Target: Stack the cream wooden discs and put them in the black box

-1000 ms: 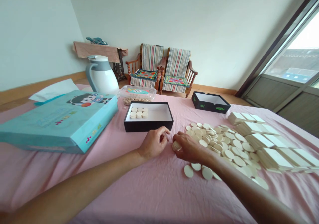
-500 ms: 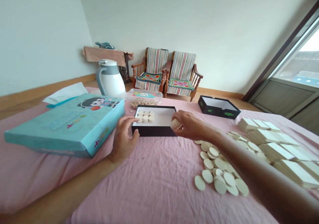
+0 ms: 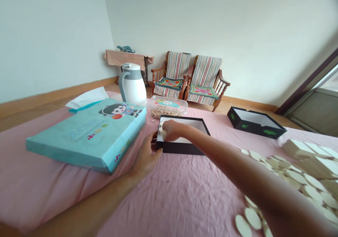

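Observation:
A shallow black box (image 3: 182,148) with a white inside stands on the pink cloth. My left hand (image 3: 145,155) holds its near left corner, thumb at the front wall and fingers against the left wall. My right hand (image 3: 173,130) reaches into the left part of the box, its fingers closed on a stack of round wooden discs (image 3: 163,133), mostly hidden by the hand. A few discs standing in the box show beside my fingertips. A loose pile of the same discs (image 3: 295,177) lies to the right, partly behind my right forearm.
A light blue carton (image 3: 87,138) lies left, a white jug (image 3: 134,89) behind it. Past the box is a clear plastic container (image 3: 167,105) of small wooden pieces. A second black box (image 3: 256,126) and stacks of wooden rectangles (image 3: 308,149) are at right.
My right hand has moved left with the disc stack, from the box's right edge to inside its left end. My left hand has closed in on the corner. The view has swung right.

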Demonstrator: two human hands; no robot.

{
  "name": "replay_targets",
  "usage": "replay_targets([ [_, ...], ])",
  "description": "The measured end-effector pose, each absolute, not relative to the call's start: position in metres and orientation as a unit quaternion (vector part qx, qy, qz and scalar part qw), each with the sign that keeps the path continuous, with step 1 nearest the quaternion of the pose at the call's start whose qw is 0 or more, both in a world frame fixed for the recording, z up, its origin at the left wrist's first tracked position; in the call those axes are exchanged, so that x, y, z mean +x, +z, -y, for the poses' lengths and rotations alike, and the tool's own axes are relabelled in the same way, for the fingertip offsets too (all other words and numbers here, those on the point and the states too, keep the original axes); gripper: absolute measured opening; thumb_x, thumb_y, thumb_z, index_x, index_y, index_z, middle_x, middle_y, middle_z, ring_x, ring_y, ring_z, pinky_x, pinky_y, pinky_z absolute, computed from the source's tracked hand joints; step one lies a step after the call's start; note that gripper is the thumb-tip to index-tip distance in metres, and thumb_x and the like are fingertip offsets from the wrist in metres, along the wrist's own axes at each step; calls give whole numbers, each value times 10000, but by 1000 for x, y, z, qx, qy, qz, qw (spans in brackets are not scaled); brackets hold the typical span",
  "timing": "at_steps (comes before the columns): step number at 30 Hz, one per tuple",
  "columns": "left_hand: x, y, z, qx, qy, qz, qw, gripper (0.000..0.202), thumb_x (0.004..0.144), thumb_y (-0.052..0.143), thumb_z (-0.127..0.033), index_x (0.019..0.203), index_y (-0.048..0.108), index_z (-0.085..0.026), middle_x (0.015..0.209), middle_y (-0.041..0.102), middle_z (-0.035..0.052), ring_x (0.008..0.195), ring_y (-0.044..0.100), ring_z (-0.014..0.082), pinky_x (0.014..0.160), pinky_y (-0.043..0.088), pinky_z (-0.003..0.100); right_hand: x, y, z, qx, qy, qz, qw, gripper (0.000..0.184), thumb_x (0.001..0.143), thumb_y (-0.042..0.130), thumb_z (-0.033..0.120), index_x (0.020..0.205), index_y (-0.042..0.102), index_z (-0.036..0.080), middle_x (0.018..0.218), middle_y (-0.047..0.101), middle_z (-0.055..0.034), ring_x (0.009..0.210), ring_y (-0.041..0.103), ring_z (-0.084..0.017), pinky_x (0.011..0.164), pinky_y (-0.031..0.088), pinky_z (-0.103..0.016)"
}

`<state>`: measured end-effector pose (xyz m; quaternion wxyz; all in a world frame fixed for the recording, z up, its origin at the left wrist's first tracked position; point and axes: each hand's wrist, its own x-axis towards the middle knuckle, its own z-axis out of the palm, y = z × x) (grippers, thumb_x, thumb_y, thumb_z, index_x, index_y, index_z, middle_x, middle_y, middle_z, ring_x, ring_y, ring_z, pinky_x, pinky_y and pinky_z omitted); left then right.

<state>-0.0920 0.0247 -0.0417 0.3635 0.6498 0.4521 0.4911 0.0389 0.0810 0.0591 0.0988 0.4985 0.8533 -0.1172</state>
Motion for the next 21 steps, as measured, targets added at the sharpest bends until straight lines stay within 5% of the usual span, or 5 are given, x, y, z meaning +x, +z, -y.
replay_targets([
  [10,-92,-44,-24,638,494,-444,389,528,691,551,-90,1207,472,-166,1143,582,92,1051,587,235,885,505,388,27,49,-91,494,-139,-849,127,320,614,702,266,889,701,104,869,704,-125,822,666,-262,669,512,-283],
  [21,-93,-42,-23,648,484,-445,384,533,696,548,-89,1217,451,-142,1154,566,104,1066,574,237,908,486,411,36,55,-82,511,-158,-839,97,355,567,691,166,919,684,121,986,692,-135,906,637,-267,688,477,-267],
])
